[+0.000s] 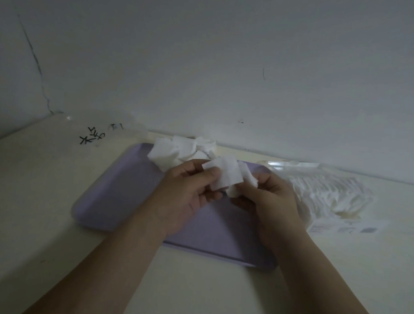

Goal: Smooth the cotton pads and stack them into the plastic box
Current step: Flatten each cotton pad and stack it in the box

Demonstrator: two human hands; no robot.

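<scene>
I see the tray (pixel 114 199) on the table (pixel 33 206): cotton pads (pixel 177 150) heaped on its far edge, the plastic box (pixel 331 192) right of it, a bag (pixel 97 134) behind it, leftward.

white cotton pad (pixel 225 174) between fingers (pixel 210 179)

The cotton pads (pixel 225 176) look soft, fibrous and matt. The lilac tray (pixel 115 192) is smooth plastic. The table (pixel 39 194) is smooth, faintly glossy.

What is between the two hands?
In the head view, cotton pads: the left hand pinches the flat pad, the right hand holds the crumpled pad.
</scene>
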